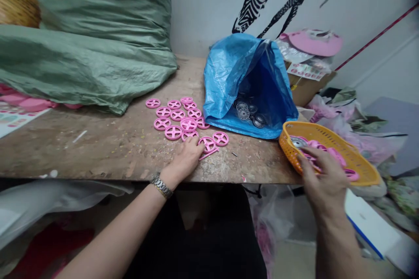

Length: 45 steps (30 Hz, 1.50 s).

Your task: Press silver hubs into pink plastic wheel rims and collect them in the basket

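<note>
at seven o'clock from mid-view, on the surface (pixel 108 148), our left hand (pixel 186 159) curls against the pink wheels (pixel 173 132), which cluster toward nine o'clock; whether its grip pinches one, we cannot tell. at four, our right hand (pixel 327 178) is over a yellow basket (pixel 360 159) of pink parts (pixel 336 156), its grip equally unclear. at two, a blue bag (pixel 229 65) holds grey wheels (pixel 243 113).

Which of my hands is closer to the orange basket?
The right. Your right hand is at the near side of the orange basket, fingers over it; your left hand is by the pink wheels on the table, well left of the basket.
</note>
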Available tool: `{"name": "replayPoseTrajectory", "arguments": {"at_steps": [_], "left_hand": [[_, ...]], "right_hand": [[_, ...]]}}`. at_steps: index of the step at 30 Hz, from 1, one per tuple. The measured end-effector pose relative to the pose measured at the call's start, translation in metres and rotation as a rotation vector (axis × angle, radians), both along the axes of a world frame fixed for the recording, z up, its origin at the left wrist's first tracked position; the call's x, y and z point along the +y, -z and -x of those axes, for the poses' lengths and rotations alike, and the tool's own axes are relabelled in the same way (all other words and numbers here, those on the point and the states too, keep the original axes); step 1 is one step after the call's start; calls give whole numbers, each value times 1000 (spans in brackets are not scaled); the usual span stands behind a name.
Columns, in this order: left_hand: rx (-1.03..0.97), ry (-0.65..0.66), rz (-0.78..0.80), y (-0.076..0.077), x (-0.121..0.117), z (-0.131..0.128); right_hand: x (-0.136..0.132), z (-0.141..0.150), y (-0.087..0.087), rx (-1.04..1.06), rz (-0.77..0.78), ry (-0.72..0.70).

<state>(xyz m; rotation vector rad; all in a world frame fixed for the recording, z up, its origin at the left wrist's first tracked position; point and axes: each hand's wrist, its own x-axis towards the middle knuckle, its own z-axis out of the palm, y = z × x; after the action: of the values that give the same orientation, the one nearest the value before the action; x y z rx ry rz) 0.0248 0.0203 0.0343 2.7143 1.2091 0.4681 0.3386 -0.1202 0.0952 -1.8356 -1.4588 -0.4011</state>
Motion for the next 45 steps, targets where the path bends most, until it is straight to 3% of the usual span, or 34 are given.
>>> {"name": "replayPoseTrajectory", "arguments": {"at_steps": [5, 9, 11, 16, 18, 20, 23, 27, 30, 34, 38, 45], "left_hand": [[-58, 117, 5, 2, 4, 9], [-350, 167, 151, -2, -6, 13], [-598, 154, 400, -9, -17, 14], [-1095, 34, 1212, -21, -43, 9], [-1229, 4, 1365, -20, -48, 6], [-1253, -13, 1357, -19, -50, 3], [-1135, 1, 1216, -17, -48, 0], [-1031, -39, 1118, -9, -46, -3], [-1053, -130, 1086, -2, -44, -4], [-1096, -178, 1103, 3, -42, -4], [-1095, -173, 1088, 4, -40, -4], [-1036, -179, 1074, -2, -43, -2]], "right_hand": [[20, 71, 19, 267, 118, -347], [34, 103, 31, 427, 215, -477], [39, 113, 34, 509, 250, -500], [52, 131, 35, 834, 395, -554], [56, 137, 36, 952, 417, -572], [59, 141, 37, 1041, 396, -566], [61, 147, 38, 1089, 355, -548], [66, 147, 36, 988, 357, -576], [78, 128, 33, 863, 315, -536], [116, 71, 32, 486, 232, -302], [161, 15, 36, 53, 469, 60], [205, -19, 57, 6, 678, 312]]}}
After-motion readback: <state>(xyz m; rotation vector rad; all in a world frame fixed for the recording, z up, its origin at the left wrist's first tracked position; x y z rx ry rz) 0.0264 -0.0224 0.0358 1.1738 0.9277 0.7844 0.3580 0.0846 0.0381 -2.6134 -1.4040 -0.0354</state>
